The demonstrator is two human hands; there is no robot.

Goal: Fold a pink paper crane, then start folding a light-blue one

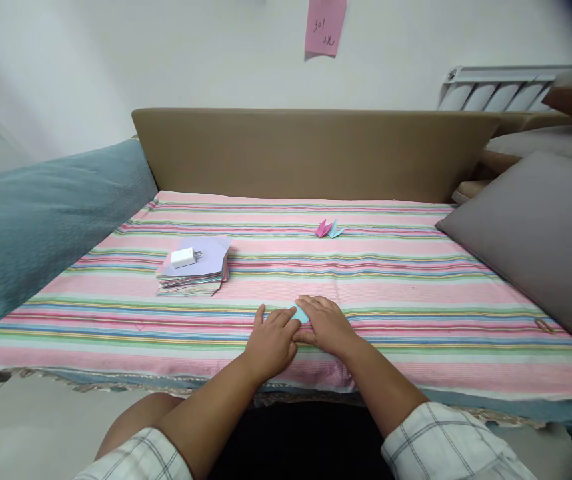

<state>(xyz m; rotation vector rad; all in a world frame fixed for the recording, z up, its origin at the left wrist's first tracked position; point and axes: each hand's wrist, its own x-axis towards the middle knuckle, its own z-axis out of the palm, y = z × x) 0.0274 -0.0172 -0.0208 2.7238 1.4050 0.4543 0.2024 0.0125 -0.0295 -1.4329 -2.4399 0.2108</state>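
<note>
A small piece of folded light blue paper (301, 314) lies on the striped cloth near its front edge, mostly covered by my fingers. My left hand (275, 339) presses on its left side, thumb and fingertips at the paper and one finger sticking out to the left. From the right, my right hand (327, 324) holds the paper down, its fingers close together along the edge. The two hands nearly meet in front of it. Farther back sit two small folded paper pieces, one pink (323, 229) and one light blue (335, 230), side by side.
To the left, a stack of coloured paper (211, 257) carries a white plug adapter (184, 258). A brown ring-like item (545, 325) lies at the right by a grey cushion (541, 227). The sofa's brown backrest (316, 153) and blue-green armrest (56, 207) bound the striped cloth (391, 287).
</note>
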